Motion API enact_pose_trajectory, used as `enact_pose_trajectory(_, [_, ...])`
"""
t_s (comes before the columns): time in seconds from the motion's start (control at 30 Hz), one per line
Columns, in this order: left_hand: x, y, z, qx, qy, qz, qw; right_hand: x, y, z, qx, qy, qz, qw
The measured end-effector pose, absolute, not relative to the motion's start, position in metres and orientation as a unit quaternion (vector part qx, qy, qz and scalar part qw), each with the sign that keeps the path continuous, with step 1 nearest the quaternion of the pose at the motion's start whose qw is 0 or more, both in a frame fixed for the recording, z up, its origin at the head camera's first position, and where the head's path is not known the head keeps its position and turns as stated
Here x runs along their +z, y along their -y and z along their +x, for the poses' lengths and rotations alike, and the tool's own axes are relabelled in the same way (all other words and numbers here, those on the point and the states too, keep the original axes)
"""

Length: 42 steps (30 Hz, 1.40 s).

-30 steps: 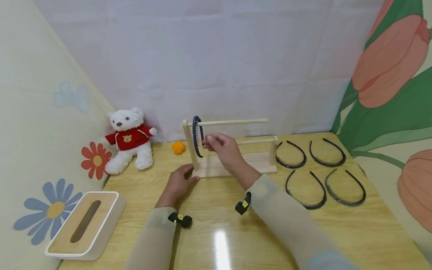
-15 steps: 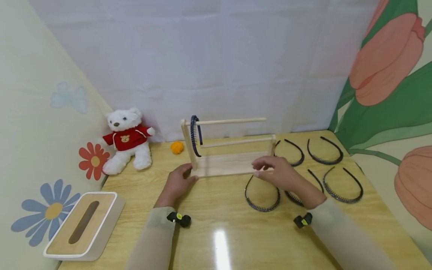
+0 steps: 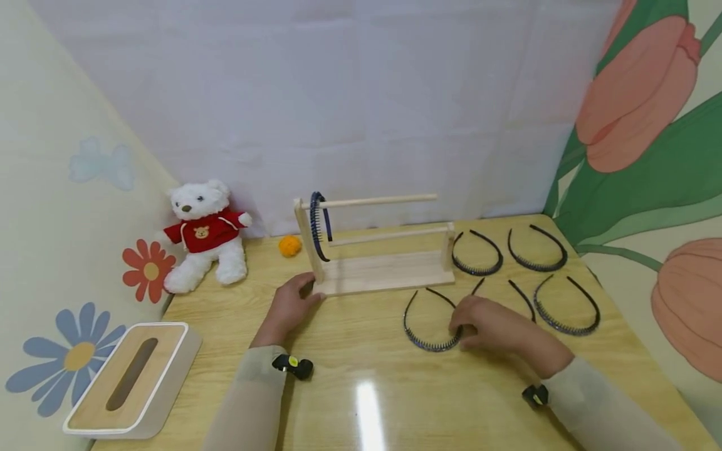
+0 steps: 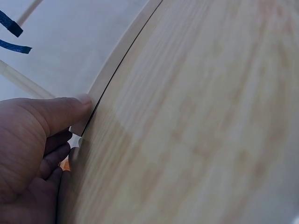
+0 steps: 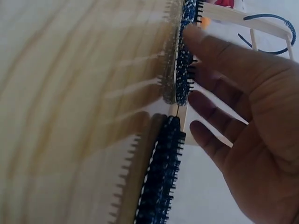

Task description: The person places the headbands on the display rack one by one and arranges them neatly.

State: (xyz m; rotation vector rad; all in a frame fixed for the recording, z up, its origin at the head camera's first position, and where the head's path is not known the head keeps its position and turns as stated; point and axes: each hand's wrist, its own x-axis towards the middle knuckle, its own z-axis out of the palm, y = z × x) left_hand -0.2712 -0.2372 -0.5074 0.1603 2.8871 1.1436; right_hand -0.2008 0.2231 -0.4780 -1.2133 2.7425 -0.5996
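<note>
My left hand (image 3: 292,307) holds the left front corner of a light wooden rack (image 3: 383,274), with its thumb (image 4: 70,112) on the base edge in the left wrist view. A dark toothed headband (image 3: 317,225) hangs at the left end of the rack's upper rod. Over the table on the right, my right hand (image 3: 493,326) is beside a headband (image 3: 420,343) and covers part of another headband (image 3: 523,297). In the right wrist view, its thumb overlaps a speckled headband (image 5: 184,70), fingers loosely bent; a second dark headband (image 5: 161,172) lies nearer the camera.
More headbands (image 3: 479,272) lie right of the rack, one (image 3: 566,329) near the table's right edge. A white teddy bear in a red top (image 3: 205,235) sits at the back left beside an orange ball (image 3: 290,245). A tissue box (image 3: 169,388) stands front left.
My right hand has left the hanging headband and moved right and down to the headbands on the table. My left hand stays at the rack's corner. The view has shifted slightly.
</note>
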Motion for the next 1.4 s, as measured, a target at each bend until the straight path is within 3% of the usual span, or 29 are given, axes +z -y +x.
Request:
enact_pose_trajectory(0.3, [-0.509, 0.237, -0.27, 0.374, -0.926, 0.046, 0.024, -0.485, -0.217, -0.205, -0.141, -0.88, -0.454, 0.0])
enact_pose_trajectory(0.43, [-0.508, 0.238, -0.272, 0.369, -0.928, 0.048, 0.019, -0.482, -0.205, -0.203, -0.157, -0.865, -0.477, 0.013])
enact_pose_trajectory(0.57, [-0.505, 0.24, -0.273, 0.365, -0.93, 0.049, 0.014, -0.478, -0.185, -0.196, -0.241, -0.846, -0.469, 0.08])
enact_pose_trajectory(0.7, [-0.506, 0.24, -0.274, 0.367, -0.929, 0.052, 0.014, -0.475, -0.169, -0.191, -0.391, -0.814, -0.396, 0.166])
enact_pose_trajectory(0.8, [-0.508, 0.239, -0.274, 0.37, -0.927, 0.052, 0.017, -0.473, -0.167, -0.192, -0.531, -0.754, -0.342, 0.181])
enact_pose_trajectory(1.07, [-0.511, 0.239, -0.275, 0.368, -0.928, 0.058, 0.006, -0.461, -0.197, -0.206, -0.838, -0.469, -0.247, 0.13])
enact_pose_trajectory(1.4, [-0.511, 0.239, -0.274, 0.369, -0.928, 0.057, 0.014, -0.411, -0.234, -0.218, -0.921, -0.356, -0.16, -0.007])
